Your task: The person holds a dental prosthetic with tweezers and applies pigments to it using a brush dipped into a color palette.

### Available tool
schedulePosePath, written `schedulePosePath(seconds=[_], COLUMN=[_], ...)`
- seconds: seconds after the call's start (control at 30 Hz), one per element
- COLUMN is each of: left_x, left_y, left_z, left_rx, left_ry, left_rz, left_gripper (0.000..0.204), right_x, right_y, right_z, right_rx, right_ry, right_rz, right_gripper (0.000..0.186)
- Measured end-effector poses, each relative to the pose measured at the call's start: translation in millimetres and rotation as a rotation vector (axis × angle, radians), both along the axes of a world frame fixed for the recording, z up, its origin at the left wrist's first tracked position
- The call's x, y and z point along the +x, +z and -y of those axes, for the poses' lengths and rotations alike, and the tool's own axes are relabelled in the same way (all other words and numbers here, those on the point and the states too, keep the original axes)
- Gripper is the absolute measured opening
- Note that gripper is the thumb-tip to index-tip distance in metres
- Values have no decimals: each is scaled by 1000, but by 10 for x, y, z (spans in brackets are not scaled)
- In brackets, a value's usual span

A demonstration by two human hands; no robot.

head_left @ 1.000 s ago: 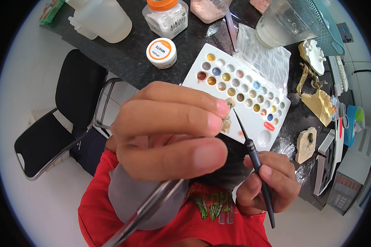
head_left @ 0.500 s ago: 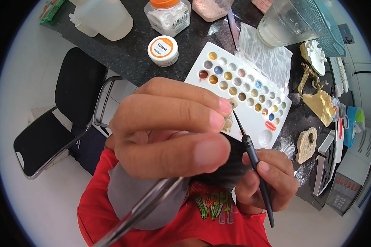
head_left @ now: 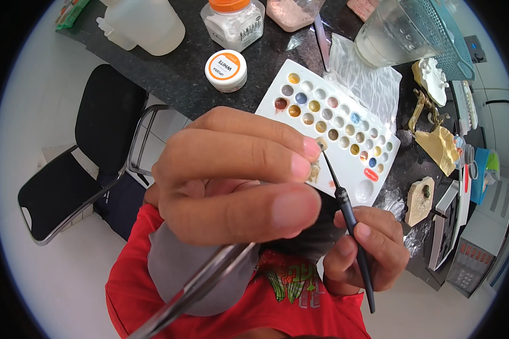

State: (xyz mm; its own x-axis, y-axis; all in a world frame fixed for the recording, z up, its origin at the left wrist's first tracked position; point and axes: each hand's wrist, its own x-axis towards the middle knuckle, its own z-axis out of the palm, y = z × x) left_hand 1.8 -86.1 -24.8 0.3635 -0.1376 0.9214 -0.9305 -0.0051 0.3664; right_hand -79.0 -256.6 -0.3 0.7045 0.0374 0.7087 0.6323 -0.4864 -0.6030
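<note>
My left hand is large and close in the middle of the view, its fingers curled and thumb bent in. Metal tweezers run up from the lower edge and pass behind its thumb; their far end is hidden. My right hand grips a thin black-handled brush between thumb and fingers. The brush's fine tip touches or hovers at a well of the white palette, just beyond my left fingertips. Rows of round wells on the palette hold yellow, brown, blue, grey and pink colours.
On the dark counter stand a white jar, a powder jar with an orange lid and a plastic bottle. Farther right are a clear cup, a blue basket and a beige block. A black chair stands left.
The view has shifted slightly, moving the palette and jars a little right and down. Both hands keep their grips, with the brush tip still by the palette.
</note>
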Motion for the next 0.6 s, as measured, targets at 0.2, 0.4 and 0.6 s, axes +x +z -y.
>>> schedulePosePath(seconds=[0.2,0.4,0.6], left_x=[-6,-15,-34], left_y=[-4,-3,-5], left_z=[18,18,9], left_rx=[-19,-34,-39], left_ry=[-12,-29,-44], left_rz=[-11,-21,-41], left_gripper=[36,36,36], right_x=[3,-4,0], right_y=[-7,-3,-5], right_z=[5,2,-2], right_rx=[2,10,10], right_ry=[0,-7,-11], right_rz=[4,0,4], right_gripper=[25,24,23])
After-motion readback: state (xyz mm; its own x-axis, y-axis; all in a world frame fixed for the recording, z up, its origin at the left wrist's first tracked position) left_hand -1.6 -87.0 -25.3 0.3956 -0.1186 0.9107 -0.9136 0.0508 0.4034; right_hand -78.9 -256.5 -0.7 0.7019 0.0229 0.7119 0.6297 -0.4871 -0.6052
